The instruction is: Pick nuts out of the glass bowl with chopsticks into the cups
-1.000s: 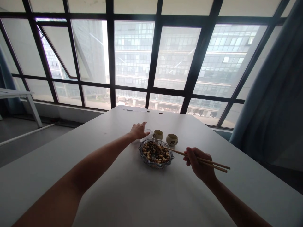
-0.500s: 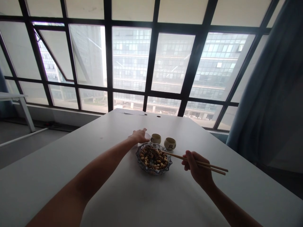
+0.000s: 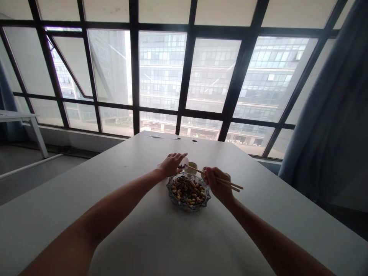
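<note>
My right hand [image 3: 220, 184] grips a pair of wooden chopsticks [image 3: 234, 185], whose tips reach left toward my left hand. Thumb below and fingers above, my left hand [image 3: 171, 165] holds a pale, see-through dish [image 3: 186, 161], mostly hidden by the hand. Small dark pieces [image 3: 181, 166], perhaps seeds, show at the dish beside the chopstick tips. Just below both hands stands a scalloped glass bowl [image 3: 188, 208] of peanuts in the shell [image 3: 198, 199] and dark seeds [image 3: 184, 186]. One cream cup [image 3: 191, 167] sits behind the bowl; another cup [image 3: 204, 171] is largely covered by my right hand.
The white table [image 3: 138, 234] runs away toward a wall of dark-framed windows [image 3: 161, 71]. Papers [image 3: 161, 135] lie at its far edge. A blue curtain [image 3: 319, 115] hangs at the right, and another white table [image 3: 36, 132] stands at the left.
My right hand has moved left and away from me, carrying the chopstick tips from the bowl to the dish. My left hand's fingers have closed on the dish, which now looks tilted up.
</note>
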Motion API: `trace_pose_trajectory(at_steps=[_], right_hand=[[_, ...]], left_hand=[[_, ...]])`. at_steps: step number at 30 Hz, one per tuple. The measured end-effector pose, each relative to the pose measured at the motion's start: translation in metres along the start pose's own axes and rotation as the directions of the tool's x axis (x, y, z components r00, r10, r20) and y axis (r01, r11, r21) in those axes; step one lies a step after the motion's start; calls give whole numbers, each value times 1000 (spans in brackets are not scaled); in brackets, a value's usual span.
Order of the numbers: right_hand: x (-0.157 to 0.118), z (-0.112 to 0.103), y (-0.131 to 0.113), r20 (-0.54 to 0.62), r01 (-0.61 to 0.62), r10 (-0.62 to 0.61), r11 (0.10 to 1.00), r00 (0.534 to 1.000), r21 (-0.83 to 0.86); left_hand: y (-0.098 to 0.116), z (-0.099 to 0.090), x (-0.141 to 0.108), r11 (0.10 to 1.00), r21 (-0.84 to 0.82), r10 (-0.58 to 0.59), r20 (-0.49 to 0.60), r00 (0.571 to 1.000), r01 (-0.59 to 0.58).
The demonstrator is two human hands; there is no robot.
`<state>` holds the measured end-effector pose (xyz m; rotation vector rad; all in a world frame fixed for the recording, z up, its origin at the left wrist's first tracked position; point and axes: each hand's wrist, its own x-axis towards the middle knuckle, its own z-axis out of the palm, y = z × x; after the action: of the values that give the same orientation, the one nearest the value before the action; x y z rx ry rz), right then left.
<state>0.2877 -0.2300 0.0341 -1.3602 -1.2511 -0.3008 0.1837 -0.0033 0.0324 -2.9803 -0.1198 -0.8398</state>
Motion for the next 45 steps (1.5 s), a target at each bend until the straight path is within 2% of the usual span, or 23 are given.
trace_pose_trajectory(at_steps=[4,8,11,14,18,22,25,30,33,35,37,40,45], right_hand=[[13,15,13,88,111,-103,990,991,-91],[12,12,11,100,151,-136,976,986,-156],[5,-1,4,101,92,-78,985,992,-143],[-3,-18,-3,80,-16,25,994,996,-109],[-15,-36,-8,32,-156,159,984,987,-84],[-30,-46,-14,79,-202,209,976,975,-87],[-36,-51,-17,74,-207,215,973,974,-100],[-36,-48,-23,59,-258,262,964,963,-58],[-37,-42,-25,115,-304,305,952,945,-27],[-39,-38,-26,130,-297,301,953,945,-49],[-40,-36,-28,120,-249,261,963,958,-104],[-42,-35,-28,112,-166,189,968,976,-189],[-47,-32,-23,136,-132,162,970,977,-206]], left_hand=[[5,-1,1,1000,0,-21,-8,1000,21],[5,-3,0,999,-6,-41,-16,999,41],[5,-5,0,998,-3,-58,3,998,58],[5,-5,2,990,21,-141,48,989,140],[3,-3,8,957,59,-290,180,940,284],[-1,-2,9,930,47,-363,268,893,364],[-7,-4,0,926,6,-370,225,901,379],[-29,-9,-38,949,6,-315,30,949,315],[-43,-8,-62,956,-20,-294,-37,955,294],[-49,-5,-74,941,-84,-335,-82,939,329],[-50,0,-81,908,-165,-403,-95,910,384],[-45,7,-87,865,-237,-468,-56,882,443],[-33,9,-88,907,-124,-407,-21,913,402]])
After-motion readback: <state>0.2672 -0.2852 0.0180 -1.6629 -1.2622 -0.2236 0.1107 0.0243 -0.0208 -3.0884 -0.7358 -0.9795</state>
